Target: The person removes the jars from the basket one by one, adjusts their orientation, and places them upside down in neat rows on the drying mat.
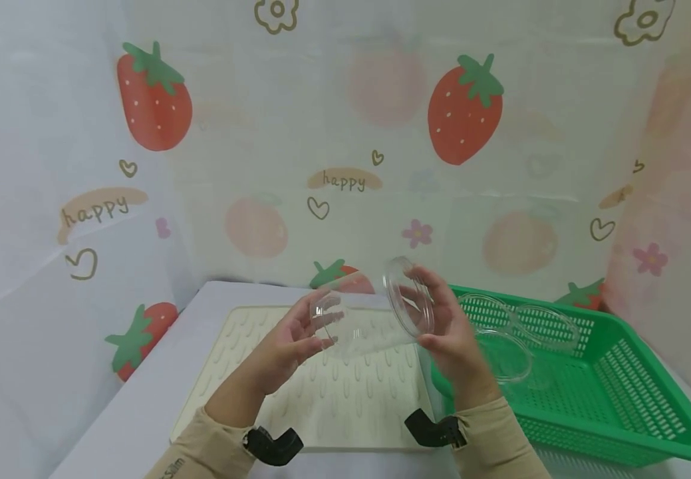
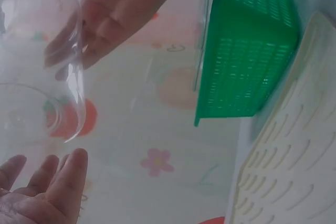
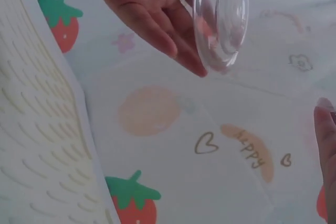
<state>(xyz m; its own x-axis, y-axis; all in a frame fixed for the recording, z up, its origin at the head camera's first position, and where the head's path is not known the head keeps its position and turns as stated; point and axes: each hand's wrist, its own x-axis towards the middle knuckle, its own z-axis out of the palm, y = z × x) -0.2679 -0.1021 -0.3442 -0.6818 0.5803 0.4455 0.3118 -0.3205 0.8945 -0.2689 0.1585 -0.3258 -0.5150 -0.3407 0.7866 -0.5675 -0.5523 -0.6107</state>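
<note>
A clear round container (image 1: 410,299) is held up between both hands, above the ribbed cream mat (image 1: 333,406). Its wide rim faces the right hand (image 1: 448,326), whose fingers and thumb grip the edge. At the other end, the left hand (image 1: 288,339) curls its fingers and thumb round the see-through wall. The left wrist view shows the curved wall (image 2: 79,98) of the container, with the left fingertips (image 2: 73,177) below it. In the right wrist view the container (image 3: 220,30) overlaps the left hand (image 3: 152,3); only a finger of the right hand (image 3: 326,135) shows there.
A green perforated basket (image 1: 620,432) stands at the right, close beside the mat. Inside it lie several clear round pieces, one (image 1: 503,356) near its left wall. A printed strawberry-pattern cloth (image 1: 333,133) hangs behind the white table (image 1: 118,426).
</note>
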